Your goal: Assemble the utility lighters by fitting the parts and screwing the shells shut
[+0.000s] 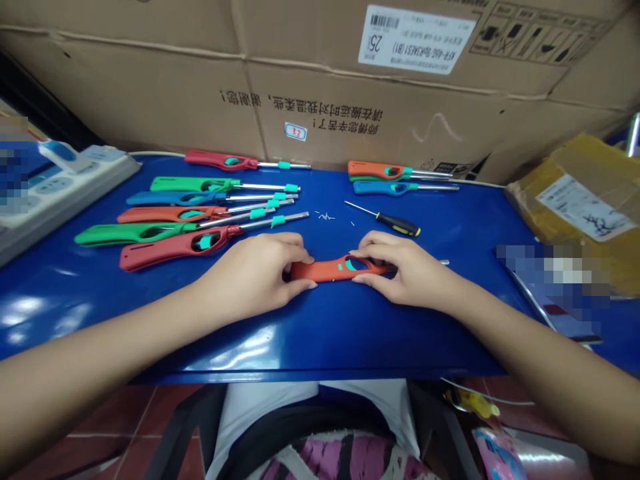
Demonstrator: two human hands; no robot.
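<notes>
Between my two hands an orange-red long-nosed lighter (325,270) lies level, low over the blue table. My left hand (265,267) pinches its handle end between thumb and fingers. Around the trigger opening, near the metal tube, my right hand (395,267) grips the lighter's other end; its fingers hide part of the tube. Just beyond my right hand rests a screwdriver (399,223) with a black and yellow handle. Several small white slivers (325,216) are scattered to its left. Nearest my left hand is a red lighter (160,252) with a teal trigger.
Several more lighters, among them a green lighter (120,233), lie in a row at the left. A blue lighter (380,189) and an orange lighter (373,170) are at the back right. A cardboard box (175,100) walls the back; a power strip (65,187) stands left, a taped carton (560,173) right.
</notes>
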